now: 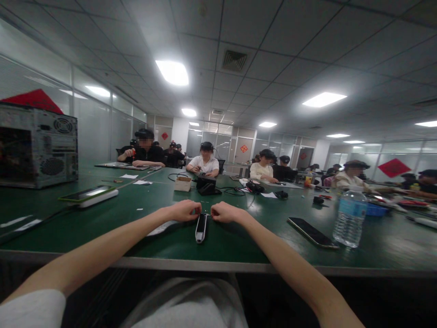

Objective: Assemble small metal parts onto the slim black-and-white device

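I see the gadget (201,230), its far end between left hand (185,211) and right hand (227,212); fingers curled inward; whether they grip anything, I cannot tell.

no legible text, bottle label (352,208) blurred

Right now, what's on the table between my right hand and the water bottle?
In the head view, a phone lies between your right hand and the water bottle, closer to the bottle.

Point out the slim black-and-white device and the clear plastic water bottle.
Slim black-and-white device (201,226): head view, dark upper face.
Clear plastic water bottle (348,224): head view, lower wall.
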Available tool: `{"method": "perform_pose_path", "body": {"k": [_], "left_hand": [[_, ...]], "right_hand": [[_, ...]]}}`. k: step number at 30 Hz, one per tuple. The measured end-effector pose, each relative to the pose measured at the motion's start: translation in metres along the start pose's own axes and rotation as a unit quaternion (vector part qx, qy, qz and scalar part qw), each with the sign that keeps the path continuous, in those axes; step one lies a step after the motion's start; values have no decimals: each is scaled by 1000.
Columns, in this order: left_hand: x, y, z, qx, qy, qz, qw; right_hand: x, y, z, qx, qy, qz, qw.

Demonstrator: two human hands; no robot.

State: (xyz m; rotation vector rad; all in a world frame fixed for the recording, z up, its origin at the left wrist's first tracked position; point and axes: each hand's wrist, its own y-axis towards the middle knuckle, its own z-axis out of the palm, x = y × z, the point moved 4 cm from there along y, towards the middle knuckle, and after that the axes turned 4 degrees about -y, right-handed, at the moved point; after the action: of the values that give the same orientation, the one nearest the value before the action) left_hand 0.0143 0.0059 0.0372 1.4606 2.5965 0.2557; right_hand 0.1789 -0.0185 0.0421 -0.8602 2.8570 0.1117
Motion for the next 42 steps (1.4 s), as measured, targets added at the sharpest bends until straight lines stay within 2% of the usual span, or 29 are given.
{"method": "perform_pose_path", "body": {"k": [4,16,33,42], "left_hand": [[1,0,1,-4,0,9,1000],[0,0,1,6,9,0,1000],[-1,1,5,24,31,-10,999],[-3,1,4,32,28,-9,999]], "right_hand": [[1,1,-1,-20,7,-6,1000],[4,3,0,-30,8,-30,999],[7,3,5,-8,-6,-28,1000],[21,-4,1,-7,-43,-5,999]]}}
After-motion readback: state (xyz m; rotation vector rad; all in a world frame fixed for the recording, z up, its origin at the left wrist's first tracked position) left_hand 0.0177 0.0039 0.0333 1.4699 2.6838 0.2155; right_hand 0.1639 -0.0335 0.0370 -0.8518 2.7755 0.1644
